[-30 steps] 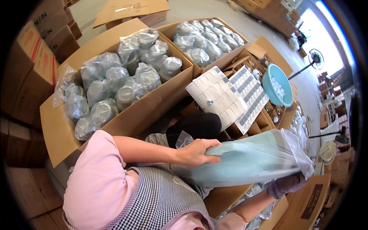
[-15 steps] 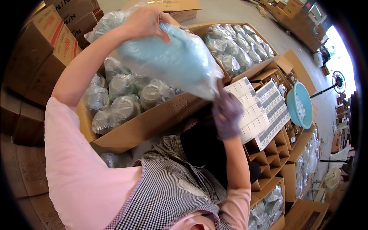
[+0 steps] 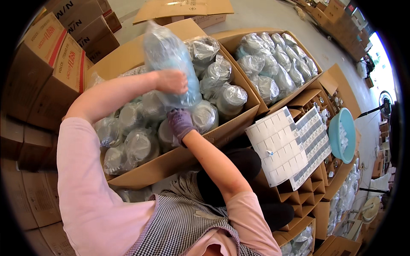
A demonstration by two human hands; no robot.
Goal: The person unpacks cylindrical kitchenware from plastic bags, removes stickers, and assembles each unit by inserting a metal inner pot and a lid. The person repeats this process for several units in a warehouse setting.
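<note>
Bundle [image 3: 168, 52] over carton [image 3: 232, 131] of packages [image 3: 140, 145]; sheets [image 3: 277, 147] right, on divided box [image 3: 308, 197]; basin [image 3: 349, 140] right of sheets.

The scene is viewed from head height through a fisheye lens, aimed down past the chest [image 3: 179, 230]. The left hand [image 3: 172, 81], right hand [image 3: 181, 123] and bagged bundle [image 3: 167, 53] are seen close up, above an open carton [image 3: 239, 121]; a bright doorway [image 3: 381, 57] is pushed to the right rim.
</note>
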